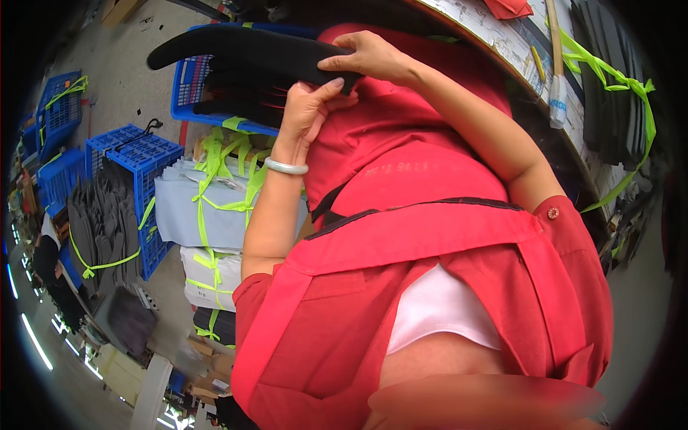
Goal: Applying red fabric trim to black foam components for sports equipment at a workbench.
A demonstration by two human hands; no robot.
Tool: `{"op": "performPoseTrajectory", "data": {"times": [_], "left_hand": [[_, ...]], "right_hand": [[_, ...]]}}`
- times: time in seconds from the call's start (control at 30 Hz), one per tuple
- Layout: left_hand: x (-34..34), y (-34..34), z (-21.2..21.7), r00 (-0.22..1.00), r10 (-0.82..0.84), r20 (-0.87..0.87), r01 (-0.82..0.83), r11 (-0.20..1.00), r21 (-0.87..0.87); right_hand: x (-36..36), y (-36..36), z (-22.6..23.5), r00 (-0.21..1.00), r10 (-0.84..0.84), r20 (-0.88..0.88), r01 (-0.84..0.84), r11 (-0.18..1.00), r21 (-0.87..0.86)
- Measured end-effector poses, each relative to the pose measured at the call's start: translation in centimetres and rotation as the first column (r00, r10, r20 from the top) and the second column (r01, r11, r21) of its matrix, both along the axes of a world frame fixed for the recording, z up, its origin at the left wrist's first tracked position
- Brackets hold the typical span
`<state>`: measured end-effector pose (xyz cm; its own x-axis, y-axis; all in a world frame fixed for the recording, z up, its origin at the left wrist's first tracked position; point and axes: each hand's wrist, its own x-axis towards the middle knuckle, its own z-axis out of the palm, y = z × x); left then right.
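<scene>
A long black sole-shaped piece [244, 54] with a rounded far end lies across the upper middle, above my red apron. My right hand [367, 56] pinches its near end from above, thumb and fingers closed on it. Beneath that end, my left hand [309, 113], with a pale bangle at the wrist, grips the lower edge between thumb and curled fingers. Whether it is one piece or a thin stack, I cannot tell. More black pieces [240, 93] lie in a blue crate [183, 115] under it.
Bundles of grey sheets [183, 211] tied with yellow-green strips stand at left, beside a blue crate [147, 161] and dark tied pieces [104, 226]. On the right is a worktable [494, 32] holding a brush-like tool [557, 100] and a dark tied stack [609, 93].
</scene>
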<state>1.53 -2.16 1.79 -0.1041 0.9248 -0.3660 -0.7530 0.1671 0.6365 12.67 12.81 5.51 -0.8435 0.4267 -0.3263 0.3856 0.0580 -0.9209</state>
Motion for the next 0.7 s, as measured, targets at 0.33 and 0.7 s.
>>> {"op": "performPoseTrajectory", "data": {"times": [0.33,0.7], "left_hand": [[-2.1,0.9,-2.5,0.967,0.235,0.099,-0.231,0.972,-0.049],[-2.1,2.1,-1.2,0.874,0.328,0.358,-0.331,0.942,-0.053]], "right_hand": [[0.1,-0.4,1.1,0.996,0.081,0.045,-0.090,0.958,0.271],[1.1,-3.1,0.5,0.921,-0.256,-0.295,0.322,0.925,0.202]]}}
